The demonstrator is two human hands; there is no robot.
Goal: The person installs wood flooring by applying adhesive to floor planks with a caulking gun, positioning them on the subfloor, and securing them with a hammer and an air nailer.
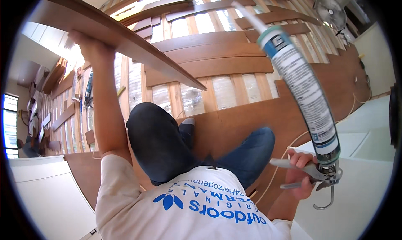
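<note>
My left hand [94, 49] grips a long brown wooden floorboard [121, 36], held up and tilted, its near end slanting down toward the middle of the view. The fingers are partly hidden behind it. At the right, my right hand [300, 177] is closed around the handle of a caulking gun [322, 175]. A white and blue sealant cartridge [303, 87] sits in the gun, its pale nozzle [249, 15] pointing up and away from me. Board and nozzle are apart. Beneath them lie wooden battens [208, 93] with shiny sheeting between.
Loose boards [217, 66] lie across the battens ahead. Laid brown flooring [234, 118] runs under my legs and to the right. A pale cable [274, 179] crosses it. A fan [330, 12] stands far right. Another person [31, 147] is far left, near white cabinets [46, 177].
</note>
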